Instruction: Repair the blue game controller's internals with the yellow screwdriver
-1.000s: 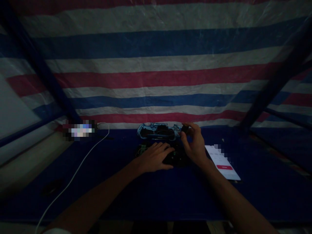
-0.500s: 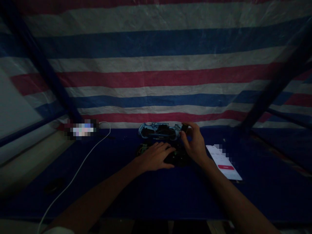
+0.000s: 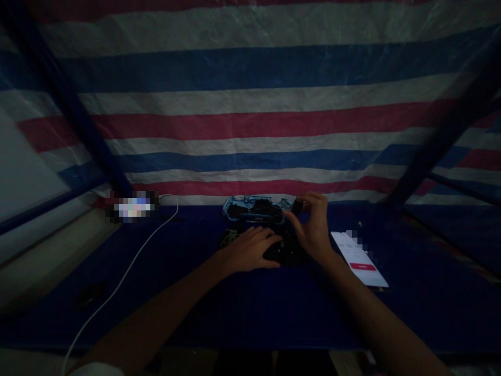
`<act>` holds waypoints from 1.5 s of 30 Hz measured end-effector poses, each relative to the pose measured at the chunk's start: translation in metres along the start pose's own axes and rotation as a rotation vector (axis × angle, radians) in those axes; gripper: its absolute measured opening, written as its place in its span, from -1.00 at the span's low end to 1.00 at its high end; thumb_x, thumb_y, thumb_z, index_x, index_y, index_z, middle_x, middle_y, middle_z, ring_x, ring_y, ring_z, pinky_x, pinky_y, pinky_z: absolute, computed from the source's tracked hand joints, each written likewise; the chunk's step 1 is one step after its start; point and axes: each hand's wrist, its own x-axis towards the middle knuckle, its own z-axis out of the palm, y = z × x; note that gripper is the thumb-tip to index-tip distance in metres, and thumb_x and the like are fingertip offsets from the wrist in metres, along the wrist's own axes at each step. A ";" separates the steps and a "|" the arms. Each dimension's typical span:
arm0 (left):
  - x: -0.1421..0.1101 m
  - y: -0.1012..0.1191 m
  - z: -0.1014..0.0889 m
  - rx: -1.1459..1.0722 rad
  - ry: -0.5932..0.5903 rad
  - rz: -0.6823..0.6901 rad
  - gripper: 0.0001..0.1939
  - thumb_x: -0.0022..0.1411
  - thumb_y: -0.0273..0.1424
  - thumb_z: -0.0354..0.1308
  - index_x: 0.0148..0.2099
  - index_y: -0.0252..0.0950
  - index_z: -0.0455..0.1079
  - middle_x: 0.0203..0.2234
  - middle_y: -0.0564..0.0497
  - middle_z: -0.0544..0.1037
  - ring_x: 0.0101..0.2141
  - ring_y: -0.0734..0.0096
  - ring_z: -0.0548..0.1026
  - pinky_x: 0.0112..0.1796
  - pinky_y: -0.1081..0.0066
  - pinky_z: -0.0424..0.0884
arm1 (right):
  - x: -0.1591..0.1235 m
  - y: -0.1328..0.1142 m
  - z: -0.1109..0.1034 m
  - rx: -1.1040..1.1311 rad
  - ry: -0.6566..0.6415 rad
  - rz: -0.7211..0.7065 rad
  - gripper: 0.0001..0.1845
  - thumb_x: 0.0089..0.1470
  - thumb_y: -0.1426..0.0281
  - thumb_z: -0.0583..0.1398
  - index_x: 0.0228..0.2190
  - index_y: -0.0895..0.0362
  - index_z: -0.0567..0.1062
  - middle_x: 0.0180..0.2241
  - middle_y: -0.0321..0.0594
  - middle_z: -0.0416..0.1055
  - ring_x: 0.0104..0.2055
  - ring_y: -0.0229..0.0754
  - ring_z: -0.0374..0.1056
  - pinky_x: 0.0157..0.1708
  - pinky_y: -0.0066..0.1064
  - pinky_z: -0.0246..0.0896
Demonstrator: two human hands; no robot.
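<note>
In the head view, a black toy-car base [image 3: 287,253] with bits of green circuit board and thin wires lies on the blue table. My left hand [image 3: 250,250] rests on it palm down, fingers stretched out, hiding much of its middle. Behind it sits a light-blue toy-car body shell [image 3: 256,216] with a dark inside. My right hand [image 3: 315,224] is raised at the shell's right end. Its curled fingers hold a small dark block [image 3: 297,207], with the thumb spread toward the shell; the block's kind is too dark to make out.
To the right lies a phone [image 3: 360,261] with a lit screen. At the back left is a blurred lit device [image 3: 134,207], with a white cable [image 3: 135,258] running to the front. A dark round item [image 3: 90,295] lies at left. Striped sheeting [image 3: 242,125] hangs behind, between blue posts [image 3: 442,125].
My right thumb has shifted left, toward the car shell, and the fingers have straightened a little around the small dark block. The left hand stays in place on the base.
</note>
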 end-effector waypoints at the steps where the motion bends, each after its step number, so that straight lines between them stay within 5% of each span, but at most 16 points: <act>1: 0.000 0.000 0.000 0.000 -0.007 -0.003 -0.31 0.33 0.02 0.21 0.34 -0.26 0.29 0.14 -0.18 0.48 0.08 0.00 0.47 0.11 0.08 0.35 | 0.000 0.001 0.001 -0.010 0.015 0.008 -0.61 0.19 0.23 0.31 0.00 0.04 0.38 -0.05 -0.06 0.40 -0.09 -0.03 0.44 -0.12 -0.10 0.47; 8: 0.000 0.001 -0.002 0.007 -0.020 -0.008 -0.30 0.32 0.04 0.22 0.34 -0.25 0.28 0.14 -0.15 0.48 0.08 0.03 0.47 0.12 0.12 0.34 | 0.002 -0.004 -0.002 -0.007 -0.087 0.004 -0.67 0.32 0.37 0.11 0.09 0.05 0.34 -0.04 -0.07 0.46 -0.02 -0.03 0.45 -0.01 -0.06 0.41; 15: 0.001 0.003 -0.006 -0.011 -0.035 -0.021 -0.30 0.30 0.02 0.25 0.33 -0.24 0.29 0.13 -0.14 0.48 0.08 0.04 0.47 0.12 0.13 0.34 | 0.009 -0.008 0.000 -0.118 0.072 -0.018 -0.77 0.25 0.26 0.24 -0.09 0.06 0.45 -0.12 -0.08 0.37 -0.08 0.00 0.37 -0.11 -0.07 0.41; 20: 0.000 0.001 -0.004 -0.031 -0.028 -0.014 -0.31 0.31 0.02 0.25 0.33 -0.25 0.30 0.14 -0.15 0.48 0.08 0.03 0.48 0.11 0.12 0.34 | 0.006 -0.007 -0.001 -0.086 -0.009 -0.031 -0.73 0.34 0.36 0.09 0.04 0.06 0.39 -0.11 -0.09 0.47 -0.07 -0.03 0.41 -0.06 -0.07 0.39; 25: 0.001 0.000 -0.004 -0.055 -0.011 -0.008 -0.31 0.29 0.00 0.28 0.32 -0.23 0.31 0.14 -0.15 0.49 0.09 0.02 0.48 0.12 0.12 0.33 | 0.008 -0.007 -0.002 -0.152 0.012 -0.059 -0.73 0.25 0.25 0.26 -0.03 0.03 0.45 -0.14 -0.11 0.46 -0.10 -0.01 0.39 -0.09 -0.08 0.42; 29: 0.002 0.001 -0.004 -0.060 -0.026 -0.016 -0.30 0.28 -0.01 0.29 0.32 -0.25 0.31 0.13 -0.15 0.49 0.09 0.01 0.48 0.13 0.13 0.34 | 0.011 -0.007 -0.003 -0.082 0.037 -0.024 -0.76 0.28 0.34 0.19 -0.02 0.04 0.46 0.00 -0.05 0.35 -0.01 -0.01 0.40 -0.08 -0.09 0.46; 36: 0.002 -0.002 0.002 -0.050 -0.006 -0.007 -0.29 0.28 0.01 0.28 0.32 -0.25 0.30 0.13 -0.15 0.48 0.08 0.01 0.48 0.12 0.11 0.35 | 0.013 -0.005 -0.007 -0.117 0.024 -0.079 -0.76 0.24 0.28 0.27 -0.07 0.05 0.44 -0.17 -0.14 0.50 -0.12 -0.03 0.46 -0.08 -0.07 0.43; 42: 0.002 -0.002 0.001 -0.050 -0.019 -0.023 -0.29 0.28 0.01 0.28 0.33 -0.23 0.30 0.13 -0.14 0.49 0.09 0.00 0.47 0.13 0.09 0.34 | 0.010 -0.005 -0.006 -0.058 -0.056 -0.040 -0.68 0.34 0.39 0.09 0.09 0.05 0.40 0.00 -0.07 0.54 -0.01 -0.05 0.51 -0.03 -0.10 0.45; 45: 0.002 -0.002 0.001 -0.049 -0.012 -0.017 -0.31 0.28 0.01 0.27 0.32 -0.23 0.30 0.13 -0.15 0.49 0.08 0.00 0.48 0.12 0.08 0.34 | 0.011 -0.007 -0.006 -0.039 -0.039 -0.025 -0.73 0.29 0.32 0.19 0.01 0.05 0.44 -0.10 -0.12 0.56 -0.08 -0.06 0.52 -0.06 -0.13 0.47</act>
